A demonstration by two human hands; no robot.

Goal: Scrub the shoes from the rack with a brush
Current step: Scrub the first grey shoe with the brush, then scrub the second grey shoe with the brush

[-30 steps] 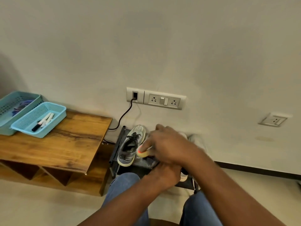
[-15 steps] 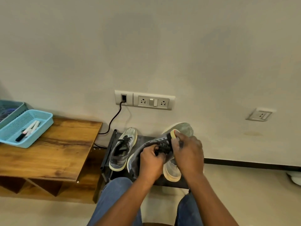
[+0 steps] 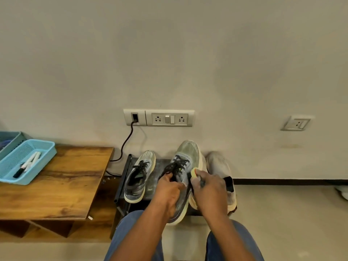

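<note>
Left hand [image 3: 168,193] grips the held shoe [image 3: 185,166] at its heel end, fingers curled over the collar beside the black laces, with the toe pointing up toward the wall. Right hand [image 3: 209,193] is curled round a brush [image 3: 194,172], of which only a yellow tip shows past the knuckles; that tip lies against the right side of the held shoe, beside the laces. Both hands and the held shoe hang above the front right part of the rack [image 3: 160,166], a low dark shelf against the wall. On the rack's left side lies a second shoe [image 3: 139,178], grey with black laces, toe toward the wall, apart from the hands. At the rack's right edge lies a pale shoe [image 3: 219,166], partly hidden behind the right hand. Left of the rack stands a wooden table [image 3: 62,185]; near its back left corner sits a blue tray [image 3: 26,162] holding markers [image 3: 28,163]. On the wall above the rack is a socket panel [image 3: 159,118], from which a black cable [image 3: 126,146] runs down behind the rack. Blue jeans [image 3: 131,234] cover the person's knees at the bottom of the view.
</note>
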